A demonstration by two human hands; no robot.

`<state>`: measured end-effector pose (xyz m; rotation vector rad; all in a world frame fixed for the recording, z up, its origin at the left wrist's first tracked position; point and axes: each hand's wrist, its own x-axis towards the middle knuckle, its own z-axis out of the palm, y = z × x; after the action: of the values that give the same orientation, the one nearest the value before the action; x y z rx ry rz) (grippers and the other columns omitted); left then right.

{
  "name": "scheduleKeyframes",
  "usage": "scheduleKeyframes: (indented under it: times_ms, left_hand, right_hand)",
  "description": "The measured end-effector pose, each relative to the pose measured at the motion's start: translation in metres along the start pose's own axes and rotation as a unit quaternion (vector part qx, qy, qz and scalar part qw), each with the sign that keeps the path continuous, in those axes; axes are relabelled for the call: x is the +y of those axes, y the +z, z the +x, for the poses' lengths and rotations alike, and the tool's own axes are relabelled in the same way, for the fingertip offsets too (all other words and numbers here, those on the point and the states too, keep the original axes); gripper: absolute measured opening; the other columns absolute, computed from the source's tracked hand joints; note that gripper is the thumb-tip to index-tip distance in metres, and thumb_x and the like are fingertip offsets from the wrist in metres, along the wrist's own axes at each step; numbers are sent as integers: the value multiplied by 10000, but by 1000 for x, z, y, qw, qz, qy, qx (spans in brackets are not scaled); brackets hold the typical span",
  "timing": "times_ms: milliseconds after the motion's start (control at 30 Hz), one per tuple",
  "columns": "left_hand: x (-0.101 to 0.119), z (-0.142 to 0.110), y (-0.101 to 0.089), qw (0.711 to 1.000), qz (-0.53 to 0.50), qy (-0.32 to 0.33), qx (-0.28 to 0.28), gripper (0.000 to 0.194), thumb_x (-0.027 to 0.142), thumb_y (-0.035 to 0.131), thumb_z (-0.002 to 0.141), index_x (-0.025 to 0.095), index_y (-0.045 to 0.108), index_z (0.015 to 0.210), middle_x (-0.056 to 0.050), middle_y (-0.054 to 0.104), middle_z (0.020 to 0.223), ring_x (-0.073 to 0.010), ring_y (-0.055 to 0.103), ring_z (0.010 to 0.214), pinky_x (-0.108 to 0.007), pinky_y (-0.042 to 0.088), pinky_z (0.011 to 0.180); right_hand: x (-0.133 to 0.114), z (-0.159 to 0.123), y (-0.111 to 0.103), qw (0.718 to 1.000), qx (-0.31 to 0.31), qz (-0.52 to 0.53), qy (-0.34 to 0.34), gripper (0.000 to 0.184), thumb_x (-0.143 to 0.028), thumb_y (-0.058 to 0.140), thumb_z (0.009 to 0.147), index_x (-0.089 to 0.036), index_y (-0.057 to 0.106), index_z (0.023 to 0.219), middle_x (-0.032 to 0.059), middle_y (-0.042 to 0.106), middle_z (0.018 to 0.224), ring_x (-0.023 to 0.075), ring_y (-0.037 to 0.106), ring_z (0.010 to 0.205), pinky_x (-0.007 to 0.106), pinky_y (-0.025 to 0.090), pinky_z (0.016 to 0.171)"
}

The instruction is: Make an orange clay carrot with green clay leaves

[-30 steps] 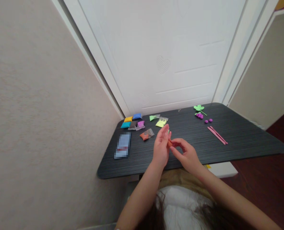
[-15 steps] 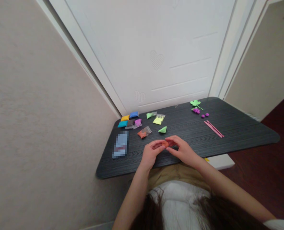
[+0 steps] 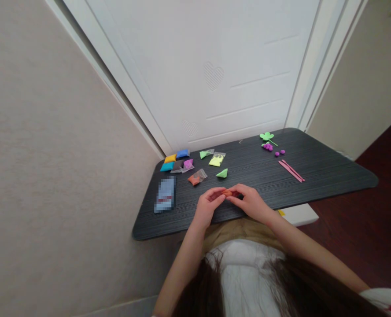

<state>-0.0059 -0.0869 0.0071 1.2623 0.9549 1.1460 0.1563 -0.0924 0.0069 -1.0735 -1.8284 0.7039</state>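
Observation:
A small piece of orange modelling clay [image 3: 227, 193] is pinched between my two hands above the front of the dark table. My left hand [image 3: 209, 204] grips its left side with thumb and fingers, and my right hand [image 3: 248, 202] closes on it from the right. Fingers hide part of the clay. Just beyond my hands lies a light green clay cone [image 3: 222, 173]. An opened bag of orange clay [image 3: 197, 177] rests to its left.
Bags of blue clay [image 3: 182, 153] and other colours cluster at the back left, behind a phone with a blurred screen [image 3: 165, 194]. A green clay flower shape [image 3: 267, 136], purple clay balls [image 3: 277, 154] and pink modelling tools [image 3: 291, 171] lie on the right of the table [image 3: 334, 176].
The orange clay has turned slightly between my fingers and looks flatter from here. My view has shifted a little; the things on the table keep their places.

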Motion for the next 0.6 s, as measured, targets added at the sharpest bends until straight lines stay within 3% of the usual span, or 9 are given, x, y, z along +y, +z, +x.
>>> scheduleKeyframes:
  times_ms: [200, 433, 600]
  left_hand:
    - [0, -1, 0, 999, 11, -23, -35, 401, 234, 660, 612, 167, 600, 1003, -85, 628, 1025, -186, 580, 931, -363, 385, 902]
    - [-1, -1, -1, 999, 17, -46, -23, 338, 250, 688, 578, 153, 623, 895, -61, 668, 869, -166, 602, 801, -316, 435, 793]
    - [-3, 0, 1, 998, 39, -44, -37, 268, 288, 647, 628, 154, 625, 859, -50, 666, 809, -134, 585, 691, -271, 448, 687]
  right_hand:
    - [6, 1, 0, 1000, -6, 13, 27, 170, -292, 534, 755, -179, 622, 848, 22, 629, 779, 132, 548, 704, 261, 414, 652]
    - [2, 0, -6, 997, -50, 39, 53, 181, -315, 530, 749, -178, 644, 785, 21, 650, 759, 139, 563, 698, 260, 416, 641]
    - [0, -5, -8, 995, -38, 78, 58, 279, -282, 545, 740, -200, 584, 1004, 22, 645, 855, 135, 579, 764, 284, 441, 720]
